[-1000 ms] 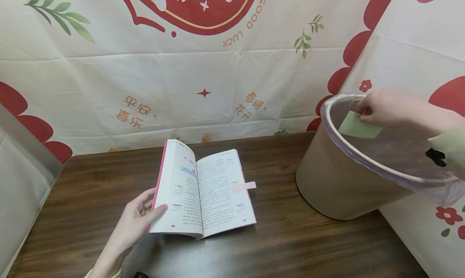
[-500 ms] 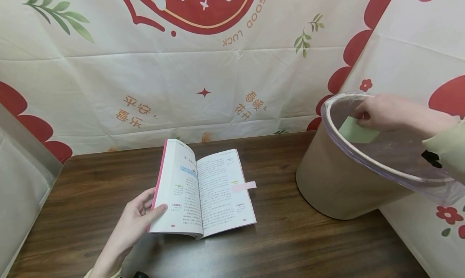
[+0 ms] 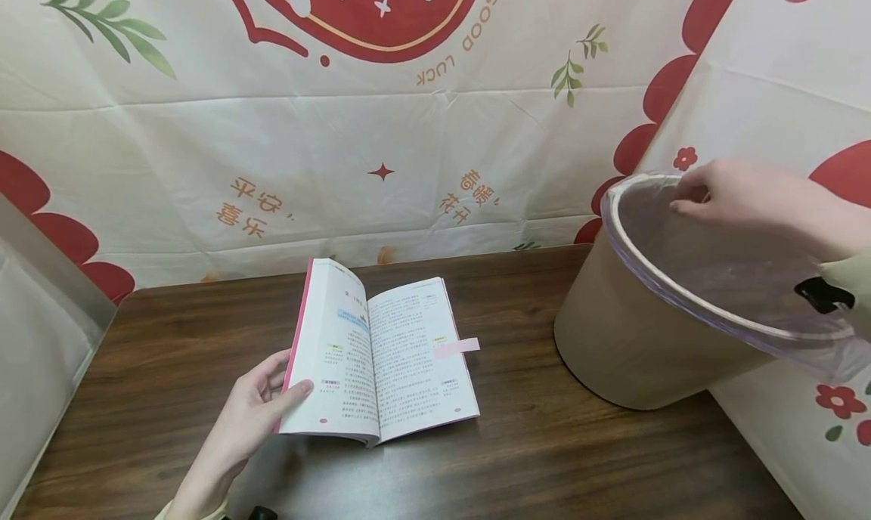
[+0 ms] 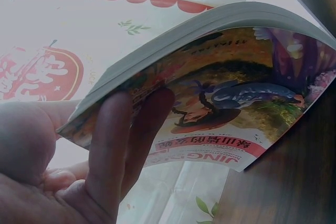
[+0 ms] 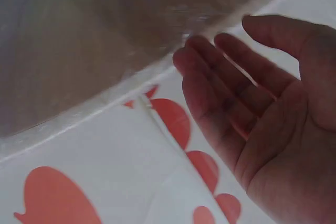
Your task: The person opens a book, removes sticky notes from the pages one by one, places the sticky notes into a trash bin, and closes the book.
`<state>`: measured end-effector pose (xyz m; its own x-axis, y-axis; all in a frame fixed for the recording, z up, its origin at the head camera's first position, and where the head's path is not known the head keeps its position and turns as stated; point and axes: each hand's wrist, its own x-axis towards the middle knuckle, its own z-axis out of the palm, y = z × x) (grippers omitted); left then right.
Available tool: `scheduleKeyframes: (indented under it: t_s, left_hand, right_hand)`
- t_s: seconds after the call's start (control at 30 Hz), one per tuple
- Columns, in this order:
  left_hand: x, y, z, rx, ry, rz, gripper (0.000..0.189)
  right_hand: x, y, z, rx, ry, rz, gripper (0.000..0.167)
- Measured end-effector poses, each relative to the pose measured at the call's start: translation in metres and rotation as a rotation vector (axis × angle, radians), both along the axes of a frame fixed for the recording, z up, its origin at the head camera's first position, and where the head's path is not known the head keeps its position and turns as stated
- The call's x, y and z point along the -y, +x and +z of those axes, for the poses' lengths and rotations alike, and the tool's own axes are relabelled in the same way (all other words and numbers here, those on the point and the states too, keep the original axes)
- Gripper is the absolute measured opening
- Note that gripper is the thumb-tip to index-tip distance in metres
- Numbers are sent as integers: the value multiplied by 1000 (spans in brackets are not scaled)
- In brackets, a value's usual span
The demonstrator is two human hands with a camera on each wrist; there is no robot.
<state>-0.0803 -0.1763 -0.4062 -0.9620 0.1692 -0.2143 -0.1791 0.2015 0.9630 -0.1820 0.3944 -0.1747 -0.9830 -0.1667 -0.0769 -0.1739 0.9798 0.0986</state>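
My left hand [image 3: 252,414] grips an open book [image 3: 413,369] by its left edge, thumb on the page. Seen from the left wrist, those fingers [image 4: 109,145] lie against the illustrated cover [image 4: 231,93]. From the right page juts a pale pink sticky tab [image 3: 457,348]. Over the mouth of a beige trash bin [image 3: 633,338] hovers my right hand [image 3: 748,199]. Its fingers are relaxed and hold nothing, as the right wrist view also shows the hand [image 5: 262,98] beside the bin's lined rim [image 5: 113,95]. No green paper shows in any current view; the bin's bottom is hidden.
The book rests on a dark wooden table [image 3: 517,459]. A clear plastic liner [image 3: 826,357] hangs over the bin's rim at the right. Behind the table hangs a white cloth [image 3: 327,165] with red and green prints.
My right hand has let go of the pale green paper over the bin, and the paper has dropped out of sight. The left hand and the book have stayed still.
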Motion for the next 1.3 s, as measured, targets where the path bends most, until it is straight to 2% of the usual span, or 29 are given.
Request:
scheduleKeyframes:
  t_s: [0.27,0.4,0.5,0.63,0.73,0.83,1.07,1.3]
  left_hand:
    - [0,0,0,2,-1,0,61]
    - [0,0,0,2,-1,1,60]
    - [0,1,1,-1,-2,2,60]
    - [0,1,1,-7,-7,2,60]
    - [0,1,1,-9,-10,3,61]
    - [0,1,1,-10,-10,4,61]
    - [0,2,3,-16,-22,9,62]
    - [-1,3,2,-6,-20,10,62]
  right_hand:
    - [23,22,12,-106,-149,-138,47]
    - [40,33,15,-157,-222,-151,53]
    - [57,41,17,-232,-248,-115,51]
    - [84,52,14,-386,-248,3,40]
    - [106,64,7,-471,-261,80,34]
    - [125,76,-1,-481,-291,109,34]
    - [159,91,-35,-398,-351,155,40]
    - [177,86,-85,-258,-406,148,39]
